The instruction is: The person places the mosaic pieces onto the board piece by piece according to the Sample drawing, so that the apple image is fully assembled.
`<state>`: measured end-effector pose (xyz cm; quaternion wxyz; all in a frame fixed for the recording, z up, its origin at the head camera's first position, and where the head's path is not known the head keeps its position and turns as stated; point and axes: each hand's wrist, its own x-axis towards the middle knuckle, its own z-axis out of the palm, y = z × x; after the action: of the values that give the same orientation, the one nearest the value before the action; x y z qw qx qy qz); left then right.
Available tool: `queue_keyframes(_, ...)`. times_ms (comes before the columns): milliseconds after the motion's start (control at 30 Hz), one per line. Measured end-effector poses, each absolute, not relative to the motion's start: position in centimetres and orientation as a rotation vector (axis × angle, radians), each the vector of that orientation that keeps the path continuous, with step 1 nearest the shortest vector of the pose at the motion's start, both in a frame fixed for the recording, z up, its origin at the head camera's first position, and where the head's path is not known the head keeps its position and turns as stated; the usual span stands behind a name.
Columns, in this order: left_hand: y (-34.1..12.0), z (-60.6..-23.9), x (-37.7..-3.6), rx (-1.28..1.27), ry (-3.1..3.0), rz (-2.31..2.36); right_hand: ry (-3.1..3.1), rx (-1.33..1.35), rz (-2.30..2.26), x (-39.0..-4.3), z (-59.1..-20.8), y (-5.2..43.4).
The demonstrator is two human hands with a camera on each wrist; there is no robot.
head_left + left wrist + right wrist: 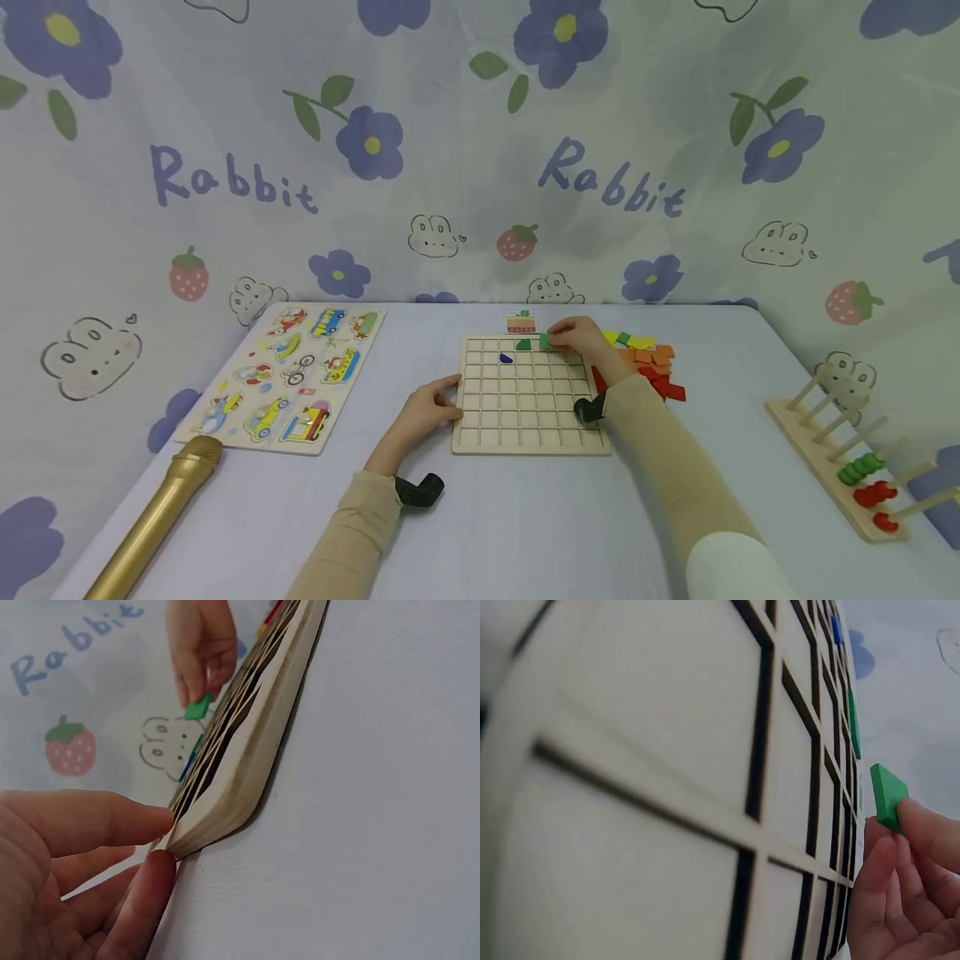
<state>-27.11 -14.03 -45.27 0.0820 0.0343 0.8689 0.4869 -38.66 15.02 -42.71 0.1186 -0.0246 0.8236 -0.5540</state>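
A wooden grid board (531, 447) lies flat in the middle of the table. My left hand (424, 411) pinches its left edge between thumb and forefinger, as the left wrist view shows at the board's rim (247, 776). Over the back row, my right hand (583, 338) holds a green square tile (887, 795) by its edge between thumb and fingers. Left of that tile, a green piece with a curved side (523, 344) sits in the back row. A small dark blue piece (506, 358) lies one row nearer.
Behind the board is a small picture card (522, 322). Red, orange, yellow and green tiles (654, 360) are heaped at its right. A vehicle puzzle (288, 379) and a gold microphone (161, 512) lie left; a peg rack with beads (840, 471) stands right.
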Motion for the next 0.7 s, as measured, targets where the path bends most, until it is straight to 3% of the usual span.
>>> queue_keyframes(400, -13.9, -45.3, -27.0, 0.087, 2.586, 1.479, 2.741, -0.252, -1.235, -39.1, -42.9, 13.9)
queue_keyframes(700, -14.0, -45.4, -27.2, 0.096, 2.588, 1.467, 2.769, -0.229, -1.109, -39.2, -43.2, 13.6)
